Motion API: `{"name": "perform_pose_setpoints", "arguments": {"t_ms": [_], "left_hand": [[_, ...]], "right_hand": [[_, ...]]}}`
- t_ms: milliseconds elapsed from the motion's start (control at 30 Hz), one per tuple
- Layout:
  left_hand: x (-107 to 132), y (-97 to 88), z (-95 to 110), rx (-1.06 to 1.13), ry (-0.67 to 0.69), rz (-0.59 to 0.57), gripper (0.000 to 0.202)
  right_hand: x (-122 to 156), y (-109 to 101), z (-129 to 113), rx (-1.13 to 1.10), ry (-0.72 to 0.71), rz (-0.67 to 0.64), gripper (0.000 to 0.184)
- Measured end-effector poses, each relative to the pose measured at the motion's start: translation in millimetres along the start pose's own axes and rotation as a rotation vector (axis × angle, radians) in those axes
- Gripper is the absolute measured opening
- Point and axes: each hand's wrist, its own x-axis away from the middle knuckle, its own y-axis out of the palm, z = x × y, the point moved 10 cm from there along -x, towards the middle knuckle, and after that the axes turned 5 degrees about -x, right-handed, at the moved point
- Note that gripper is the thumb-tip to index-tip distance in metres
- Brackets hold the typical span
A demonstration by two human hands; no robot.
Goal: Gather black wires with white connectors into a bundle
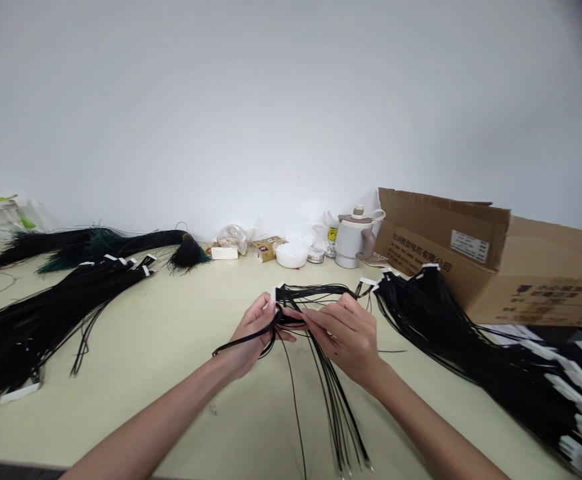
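My left hand point(251, 335) and my right hand point(347, 333) meet over the middle of the pale table point(181, 347). Both pinch a small bundle of thin black wires point(331, 380) with a white connector point(273, 297) at its top. A loop of the wires crosses my left palm, and the loose ends fan down toward the table's near edge. Part of the bundle is hidden between my fingers.
A big heap of black wires with white tags point(25, 320) lies at the left, another heap point(495, 353) at the right. An open cardboard box point(495, 267) stands at the right. A white jug point(351, 241), a bowl point(291, 254) and small packets sit along the wall.
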Motion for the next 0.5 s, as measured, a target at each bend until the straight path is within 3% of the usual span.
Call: {"name": "perform_pose_setpoints", "arguments": {"t_ms": [500], "left_hand": [[0, 1.3, 0, 0.035, -0.019, -0.032, 0.023]], "right_hand": [[4, 3, 11, 0.062, -0.027, -0.075, 0.019]]}}
